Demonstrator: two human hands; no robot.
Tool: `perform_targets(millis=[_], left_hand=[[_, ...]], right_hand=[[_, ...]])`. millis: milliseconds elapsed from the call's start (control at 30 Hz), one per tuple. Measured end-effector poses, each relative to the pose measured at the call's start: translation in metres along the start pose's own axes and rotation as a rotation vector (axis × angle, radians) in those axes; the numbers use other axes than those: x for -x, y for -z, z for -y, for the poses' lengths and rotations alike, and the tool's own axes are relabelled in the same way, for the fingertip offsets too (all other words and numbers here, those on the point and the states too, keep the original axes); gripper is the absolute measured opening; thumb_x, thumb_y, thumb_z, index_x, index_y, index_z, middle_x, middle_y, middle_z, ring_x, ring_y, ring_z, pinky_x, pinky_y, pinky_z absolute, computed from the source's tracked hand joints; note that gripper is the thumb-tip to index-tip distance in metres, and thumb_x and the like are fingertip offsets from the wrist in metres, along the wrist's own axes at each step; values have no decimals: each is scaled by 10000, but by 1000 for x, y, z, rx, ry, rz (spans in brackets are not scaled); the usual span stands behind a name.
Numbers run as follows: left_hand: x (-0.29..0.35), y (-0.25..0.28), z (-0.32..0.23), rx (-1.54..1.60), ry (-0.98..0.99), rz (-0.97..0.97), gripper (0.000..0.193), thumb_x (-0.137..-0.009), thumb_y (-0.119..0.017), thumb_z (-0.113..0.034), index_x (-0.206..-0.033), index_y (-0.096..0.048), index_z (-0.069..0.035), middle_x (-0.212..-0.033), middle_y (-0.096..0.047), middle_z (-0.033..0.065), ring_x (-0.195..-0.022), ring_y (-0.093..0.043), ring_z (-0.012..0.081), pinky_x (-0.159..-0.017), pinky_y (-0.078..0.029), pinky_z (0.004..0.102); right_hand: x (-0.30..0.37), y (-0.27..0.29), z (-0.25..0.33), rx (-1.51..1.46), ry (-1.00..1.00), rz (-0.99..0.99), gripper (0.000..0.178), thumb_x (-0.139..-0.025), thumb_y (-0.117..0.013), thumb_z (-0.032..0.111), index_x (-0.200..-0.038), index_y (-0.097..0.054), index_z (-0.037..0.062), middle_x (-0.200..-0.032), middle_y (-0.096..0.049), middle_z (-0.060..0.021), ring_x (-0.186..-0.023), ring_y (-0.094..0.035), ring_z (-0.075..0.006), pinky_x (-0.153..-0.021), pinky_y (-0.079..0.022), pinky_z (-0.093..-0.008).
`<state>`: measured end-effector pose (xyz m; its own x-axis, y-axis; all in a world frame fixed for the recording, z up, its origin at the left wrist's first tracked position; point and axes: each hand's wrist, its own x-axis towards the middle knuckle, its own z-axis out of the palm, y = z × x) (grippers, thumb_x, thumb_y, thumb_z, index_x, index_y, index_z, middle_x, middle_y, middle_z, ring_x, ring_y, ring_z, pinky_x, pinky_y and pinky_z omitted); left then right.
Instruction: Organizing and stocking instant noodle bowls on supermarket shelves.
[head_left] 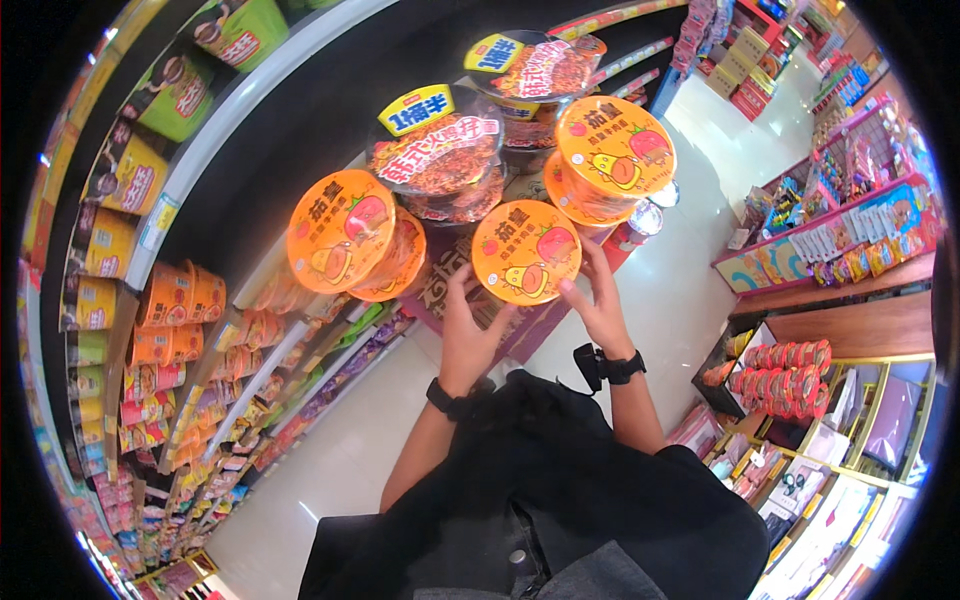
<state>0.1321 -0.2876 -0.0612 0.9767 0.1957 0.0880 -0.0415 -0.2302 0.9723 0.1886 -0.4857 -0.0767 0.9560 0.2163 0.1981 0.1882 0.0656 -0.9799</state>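
Observation:
Between my two hands is an orange instant noodle cup (526, 252) with a round cartoon-printed lid. My left hand (472, 335) is at its lower left side, thumb by the rim. On the other side, my right hand (603, 308) grips it, thumb at the lid's edge. Matching orange cups stand to the left (340, 232) and right (614, 148), stacked in clear wrap. Behind them are black noodle bowls (436, 150) with a clear-edged top, and another black bowl stack (535, 70) farther back. These stand on a purplish carton (440, 282), partly hidden.
Store shelves (200, 350) full of packaged noodles run along my left. At the right are a pink snack rack (735, 275) and red-packed goods (785, 375) in a dark bin. Boxes (745, 65) stand on the pale tiled floor (705, 150) at the far right.

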Motion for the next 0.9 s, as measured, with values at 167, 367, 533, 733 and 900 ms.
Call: perform_targets(millis=[167,367,533,733,900], left_hand=[[9,10,4,-101,-84,-18,743,-839,-780,-203,-1421,-363,-7,-1357,-514,148,-1221,-547,257,-957,-486,374],[32,36,-5,-84,-73,90,529,-897,-713,-240,-1318,-474,-27,-1262,-555,174,-1194,-565,304,-1000,-452,386],[51,71,-2,-56,-48,268,393,-924,-678,-225,-1251,-554,-45,-1183,-613,138,-1090,-604,278,-940,-472,361],[68,124,11,-17,-67,329,336,-946,-647,-231,-1208,-568,-35,-1115,-650,131,-1041,-644,268,-874,-514,371],[88,187,27,83,-25,251,314,-959,-638,-229,-1210,-576,-50,-1099,-666,106,-980,-652,220,-838,-514,341]], right_hand=[[9,0,3,106,-20,-75,660,-915,-684,251,-1461,-388,29,-1430,-469,-126,-1299,-468,-241,-1077,-379,-392],[14,-4,16,254,110,-169,573,-974,-598,231,-1461,-387,15,-1462,-452,-133,-1349,-437,-253,-1110,-351,-415],[15,-28,21,268,126,-274,527,-989,-572,237,-1441,-415,15,-1469,-455,-142,-1354,-434,-267,-1118,-337,-434],[19,-53,28,378,131,-424,523,-998,-565,263,-1442,-430,23,-1461,-467,-128,-1359,-422,-260,-1144,-287,-455],[20,-101,52,381,227,-492,469,-1026,-519,216,-1428,-429,-7,-1450,-465,-140,-1344,-433,-242,-1130,-320,-400]])
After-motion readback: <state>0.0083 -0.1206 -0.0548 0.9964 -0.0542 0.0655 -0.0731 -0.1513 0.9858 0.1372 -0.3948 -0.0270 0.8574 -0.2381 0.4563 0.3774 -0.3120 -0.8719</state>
